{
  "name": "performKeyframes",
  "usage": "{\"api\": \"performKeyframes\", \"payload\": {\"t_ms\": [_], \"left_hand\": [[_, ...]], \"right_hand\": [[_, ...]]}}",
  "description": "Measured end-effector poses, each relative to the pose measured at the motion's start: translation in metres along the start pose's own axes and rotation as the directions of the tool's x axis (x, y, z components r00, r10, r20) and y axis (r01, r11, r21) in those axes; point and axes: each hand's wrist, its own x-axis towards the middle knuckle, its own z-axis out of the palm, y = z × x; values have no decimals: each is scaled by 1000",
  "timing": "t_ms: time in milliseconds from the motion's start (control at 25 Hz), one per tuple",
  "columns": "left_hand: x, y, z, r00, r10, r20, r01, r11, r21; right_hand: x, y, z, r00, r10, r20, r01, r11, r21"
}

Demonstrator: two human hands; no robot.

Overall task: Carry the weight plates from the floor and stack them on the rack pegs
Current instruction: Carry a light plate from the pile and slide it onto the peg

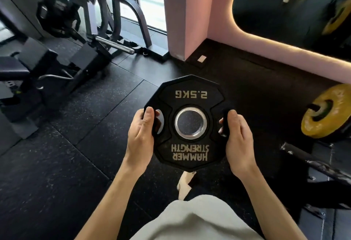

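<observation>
Floor (79, 144): dark speckled rubber tiles with visible seams, filling most of the view.

Pink wall (188, 11): a square corner at 12 o'clock, its base running off toward 3 o'clock, with a lit strip along a dark rounded panel above.

Weight machine (91, 30): dark frame at 10 to 11 o'clock, with a bare chrome peg (115, 45) projecting toward the centre. A black plate (57, 15) is already mounted on it, further back at 11 o'clock. A padded bench (15, 68) sits at 9 o'clock.

Yellow plate (326, 112): at 3 o'clock, on edge, apparently on a sleeve; what carries it is partly cut off by the frame. A scuffed dark bar (311, 160) lies below it at 4 o'clock.

Person: light grey garment at 6 o'clock, bare forearms reaching up to centre, one light shoe (185, 184) on the floor beneath the plate.

Black weight plate (188, 144): many-sided, marked "2.5KG" and "HAMMER STRENGTH", lettering upside down to the wearer. Held clear of the floor at centre, face up toward the camera, steel-ringed hole in the middle.

Left hand (140, 137): clamped on the plate's 9 o'clock edge, thumb on top beside the grip slot, fingers under.

Right hand (237, 139): clamped on the 3 o'clock edge, fingertips curled through that slot.
</observation>
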Motion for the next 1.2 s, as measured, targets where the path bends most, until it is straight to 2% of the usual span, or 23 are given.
{"api": "performKeyframes", "payload": {"t_ms": [240, 480, 880, 1200], "left_hand": [[177, 13, 40, 999, -34, 19, 34, 999, -17], [339, 20, 81, 997, 3, 74, -3, 1000, -3], [645, 34, 143, 970, -22, 240, 23, 1000, -3], [815, 30, 235, 915, -47, 401, 31, 998, 47]], "right_hand": [[165, -36, 38, 1000, -17, -20, 18, 999, 49], [313, -68, 70, 996, -45, -79, 47, 998, 30], [570, -115, 146, 954, -40, -297, 54, 998, 37], [729, -134, 136, 917, -22, -398, 62, 994, 88]]}}
